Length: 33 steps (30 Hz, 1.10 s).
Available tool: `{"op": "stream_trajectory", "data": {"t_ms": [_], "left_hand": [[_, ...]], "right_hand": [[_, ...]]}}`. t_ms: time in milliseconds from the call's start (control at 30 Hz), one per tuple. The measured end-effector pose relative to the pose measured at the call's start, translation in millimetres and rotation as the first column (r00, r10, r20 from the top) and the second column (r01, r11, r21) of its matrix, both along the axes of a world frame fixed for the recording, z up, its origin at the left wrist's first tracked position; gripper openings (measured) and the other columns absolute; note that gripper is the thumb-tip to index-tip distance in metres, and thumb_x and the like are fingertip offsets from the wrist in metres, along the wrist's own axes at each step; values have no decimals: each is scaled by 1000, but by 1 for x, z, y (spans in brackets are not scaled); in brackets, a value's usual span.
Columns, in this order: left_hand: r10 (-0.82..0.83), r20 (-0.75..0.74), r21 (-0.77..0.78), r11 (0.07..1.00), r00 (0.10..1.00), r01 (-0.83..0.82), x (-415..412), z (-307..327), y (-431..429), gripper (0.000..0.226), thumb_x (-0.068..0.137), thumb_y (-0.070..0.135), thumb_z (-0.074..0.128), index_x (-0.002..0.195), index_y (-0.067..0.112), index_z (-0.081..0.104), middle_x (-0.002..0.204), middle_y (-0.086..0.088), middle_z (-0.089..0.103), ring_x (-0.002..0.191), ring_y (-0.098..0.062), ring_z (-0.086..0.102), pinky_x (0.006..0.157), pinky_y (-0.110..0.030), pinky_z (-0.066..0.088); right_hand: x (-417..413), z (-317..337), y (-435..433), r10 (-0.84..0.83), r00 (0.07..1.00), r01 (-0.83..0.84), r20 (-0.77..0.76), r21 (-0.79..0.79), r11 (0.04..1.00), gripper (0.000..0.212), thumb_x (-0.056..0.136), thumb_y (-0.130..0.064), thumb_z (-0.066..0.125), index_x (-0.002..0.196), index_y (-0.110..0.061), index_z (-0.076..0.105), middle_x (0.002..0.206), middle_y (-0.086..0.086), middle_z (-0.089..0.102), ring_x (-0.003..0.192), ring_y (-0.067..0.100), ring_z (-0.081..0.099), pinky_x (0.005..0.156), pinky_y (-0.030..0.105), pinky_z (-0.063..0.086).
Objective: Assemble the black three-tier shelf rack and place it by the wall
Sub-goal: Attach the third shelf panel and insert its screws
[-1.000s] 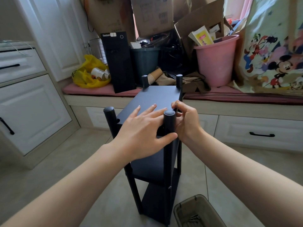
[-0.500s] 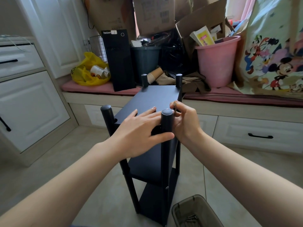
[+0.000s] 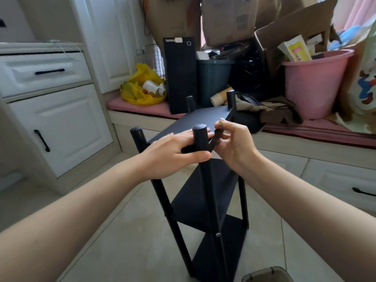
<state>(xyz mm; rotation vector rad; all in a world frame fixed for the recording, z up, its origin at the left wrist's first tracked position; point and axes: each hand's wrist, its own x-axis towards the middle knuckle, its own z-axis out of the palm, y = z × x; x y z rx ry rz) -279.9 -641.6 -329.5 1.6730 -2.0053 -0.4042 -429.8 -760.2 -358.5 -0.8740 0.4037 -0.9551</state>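
The black three-tier rack [image 3: 203, 121] stands upright on the tiled floor in front of me, all three shelves between its four round posts. My left hand [image 3: 173, 153] lies with its fingers flat on the top shelf and its thumb hooked round the near right post [image 3: 200, 137]. My right hand [image 3: 234, 145] is at the top shelf's right edge, just beyond that post. It pinches a small metal part [image 3: 220, 124] between thumb and forefinger; what the part is I cannot tell.
A grey bin [image 3: 266, 276] sits on the floor by the rack's near foot. Behind the rack runs a low bench with a pink cushion [image 3: 142, 107], piled with a pink bucket [image 3: 313, 84], a black tower case [image 3: 180, 78], boxes and bags. White cabinets [image 3: 61, 129] stand left.
Both hands stay at the near right post. My right hand's fingers have shifted slightly at the shelf edge. The rack stands where it was.
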Motion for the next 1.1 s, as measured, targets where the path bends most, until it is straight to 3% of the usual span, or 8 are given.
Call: {"op": "stream_trajectory", "data": {"t_ms": [133,333,433,600,700,833,933,1100], "left_hand": [[30,-145,27,999,989,-26,42,-3,-2,51,79,73,53,128,72,39,150,34,42,141,6,36,121,-41,30],[86,-328,22,996,941,-83,107,-20,4,41,90,57,62,127,63,46,123,57,44,125,30,36,97,4,31],[129,-394,28,991,910,-129,137,-28,12,44,88,55,60,129,57,46,128,50,46,128,25,38,98,2,34],[195,-478,4,975,857,-220,172,-55,37,64,88,53,59,148,33,46,141,34,47,132,16,42,105,-4,36],[264,-504,-7,951,822,-310,184,-80,54,65,89,59,58,148,35,46,143,28,52,132,14,45,107,-9,37],[318,-594,20,924,739,-381,185,-126,68,55,88,56,60,139,42,49,133,37,53,129,15,46,97,-1,38],[334,-682,47,908,651,-417,174,-170,72,63,86,53,62,144,32,51,141,29,51,131,11,47,102,-5,39],[357,-769,130,899,530,-417,142,-241,72,54,90,41,64,141,43,47,140,34,52,133,12,45,99,-2,36]], "right_hand": [[43,5,-6,46,997,-45,-54,20,999,13,94,-9,55,81,-7,56,107,20,48,86,31,60,83,41,59],[113,3,-8,133,987,-130,-86,41,991,14,96,-10,54,83,-6,59,104,20,59,89,31,69,90,45,57],[147,-3,-4,188,980,-182,-71,78,980,13,97,-12,54,86,-6,59,103,19,61,94,34,70,96,49,54],[193,-20,10,301,949,-293,-88,98,951,6,98,-11,52,99,-9,57,108,22,66,97,37,72,83,46,59],[213,-37,21,382,919,-370,-94,123,921,17,96,-11,52,113,-13,50,104,21,68,95,36,72,76,44,60],[227,-73,33,424,891,-398,-160,170,901,26,94,-15,57,118,-7,52,110,22,70,101,37,71,83,45,60],[228,-104,40,426,879,-376,-215,237,896,46,92,-17,58,135,-7,47,112,20,67,87,30,75,68,38,62],[210,-161,42,420,845,-325,-330,307,895,17,98,-22,55,104,-9,62,123,19,64,104,35,69,80,41,59]]}}
